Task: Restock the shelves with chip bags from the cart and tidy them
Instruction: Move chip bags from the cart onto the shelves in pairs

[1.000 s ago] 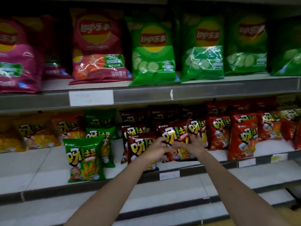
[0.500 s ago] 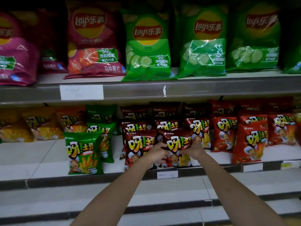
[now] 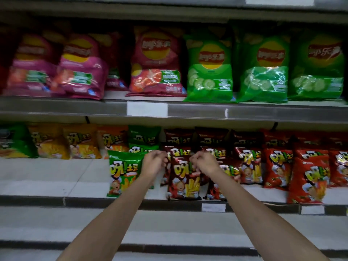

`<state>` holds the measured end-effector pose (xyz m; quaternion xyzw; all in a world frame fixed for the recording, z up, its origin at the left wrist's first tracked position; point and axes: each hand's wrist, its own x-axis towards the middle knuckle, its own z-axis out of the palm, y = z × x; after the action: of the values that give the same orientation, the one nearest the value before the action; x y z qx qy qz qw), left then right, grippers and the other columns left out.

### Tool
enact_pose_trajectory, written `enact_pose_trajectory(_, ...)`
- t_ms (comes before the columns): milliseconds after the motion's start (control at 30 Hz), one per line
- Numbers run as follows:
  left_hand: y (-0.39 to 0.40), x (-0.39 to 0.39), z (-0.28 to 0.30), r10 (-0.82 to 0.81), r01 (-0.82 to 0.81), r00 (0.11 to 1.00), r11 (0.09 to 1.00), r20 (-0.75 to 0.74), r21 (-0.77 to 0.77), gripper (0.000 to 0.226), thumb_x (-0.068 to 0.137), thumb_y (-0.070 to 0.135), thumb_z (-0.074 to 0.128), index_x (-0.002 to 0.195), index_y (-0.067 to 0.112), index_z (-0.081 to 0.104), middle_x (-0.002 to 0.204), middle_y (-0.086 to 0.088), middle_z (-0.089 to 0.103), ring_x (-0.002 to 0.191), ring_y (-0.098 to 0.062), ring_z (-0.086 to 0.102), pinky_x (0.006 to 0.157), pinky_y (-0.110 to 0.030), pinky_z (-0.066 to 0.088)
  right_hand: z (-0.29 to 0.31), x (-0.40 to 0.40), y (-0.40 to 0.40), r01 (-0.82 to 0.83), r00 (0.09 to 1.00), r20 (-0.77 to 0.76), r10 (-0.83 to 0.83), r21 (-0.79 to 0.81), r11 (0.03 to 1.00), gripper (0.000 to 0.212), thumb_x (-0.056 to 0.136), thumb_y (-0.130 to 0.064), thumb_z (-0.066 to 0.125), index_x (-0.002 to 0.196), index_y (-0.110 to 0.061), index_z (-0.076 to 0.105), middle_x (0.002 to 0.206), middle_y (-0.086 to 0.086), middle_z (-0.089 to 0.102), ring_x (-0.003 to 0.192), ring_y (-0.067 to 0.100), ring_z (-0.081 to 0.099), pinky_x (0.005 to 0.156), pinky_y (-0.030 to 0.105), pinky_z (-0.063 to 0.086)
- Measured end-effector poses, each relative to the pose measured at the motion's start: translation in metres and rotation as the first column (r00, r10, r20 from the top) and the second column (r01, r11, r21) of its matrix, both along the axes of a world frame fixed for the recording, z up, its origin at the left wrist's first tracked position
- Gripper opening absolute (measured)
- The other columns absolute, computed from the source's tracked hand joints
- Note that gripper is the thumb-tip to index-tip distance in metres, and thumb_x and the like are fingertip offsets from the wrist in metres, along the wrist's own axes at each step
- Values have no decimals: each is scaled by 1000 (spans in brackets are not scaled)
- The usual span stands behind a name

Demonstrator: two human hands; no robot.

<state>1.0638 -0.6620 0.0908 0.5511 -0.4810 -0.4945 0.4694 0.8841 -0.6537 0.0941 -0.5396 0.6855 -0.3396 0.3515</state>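
Chip bags fill the two shelves; the one being handled is a dark red bag [image 3: 183,178] standing upright at the front edge of the lower shelf [image 3: 47,187], between a green bag [image 3: 124,174] and another dark red one just beside it. The left hand [image 3: 153,163] and right hand [image 3: 204,162] both have curled fingers at its top corners and seem to pinch the seam, though blur hides the exact contact. I'd judge the risk is a forward tip: the bag sits right at the lip, so an uneven release could drop it off, or a sideways nudge could topple the green neighbour.
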Motion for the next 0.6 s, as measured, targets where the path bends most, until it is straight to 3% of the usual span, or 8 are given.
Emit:
enact_pose_trajectory(133, 6, 87, 4, 147, -148, 989, 988, 30, 38, 23, 97, 4, 49, 75, 8, 57, 62, -5, 52, 55, -16, 46, 51, -22, 45, 2, 82, -12, -201, 977, -66, 204, 40, 979, 37, 95, -11, 55, 59, -14, 48, 48, -6, 51, 45, 5, 42, 41, 10, 31)
enact_pose_trajectory(200, 11, 136, 6, 230, -233, 971, 971, 64, 45, 18, 95, 4, 50, 79, 7, 57, 63, -8, 52, 57, -18, 45, 51, -25, 39, 7, 128, -15, -294, 949, -100, 298, 54, 954, 40, 94, -12, 56, 56, -14, 47, 51, -6, 49, 50, 2, 42, 45, 8, 32)
enact_pose_trajectory(333, 32, 238, 11, 432, -438, 895, 898, 108, 38, 19, 95, 6, 48, 84, 5, 63, 69, -7, 56, 59, -17, 48, 55, -25, 37, 15, 231, -14, -436, 891, -119, 438, 43, 899, 35, 91, -13, 56, 57, -14, 48, 59, 1, 50, 52, 9, 43, 58, 24, 38)
enact_pose_trajectory(400, 47, 289, 12, 519, -529, 843, 848, 138, 39, 21, 97, 8, 44, 92, 4, 64, 73, -7, 57, 63, -17, 49, 63, -27, 42, 19, 282, -8, -499, 860, -106, 499, 27, 866, 28, 88, -13, 56, 60, -14, 51, 65, 1, 51, 54, 8, 40, 53, 24, 34)
enact_pose_trajectory(533, 85, 385, 11, 646, -657, 748, 754, 151, 30, 22, 96, 5, 43, 95, 2, 64, 81, -10, 58, 69, -18, 51, 72, -34, 48, 28, 375, 7, -605, 793, -84, 604, 8, 796, 24, 89, -14, 55, 65, -12, 52, 59, 1, 52, 52, 13, 42, 48, 24, 31)
enact_pose_trajectory(600, 107, 429, 10, 689, -699, 710, 715, 144, 24, 18, 95, 4, 45, 93, 1, 63, 76, -8, 57, 66, -16, 49, 66, -30, 46, 30, 417, 14, -639, 767, -66, 638, -1, 769, 26, 88, -15, 55, 63, -15, 51, 58, 1, 53, 53, 13, 42, 49, 25, 32)
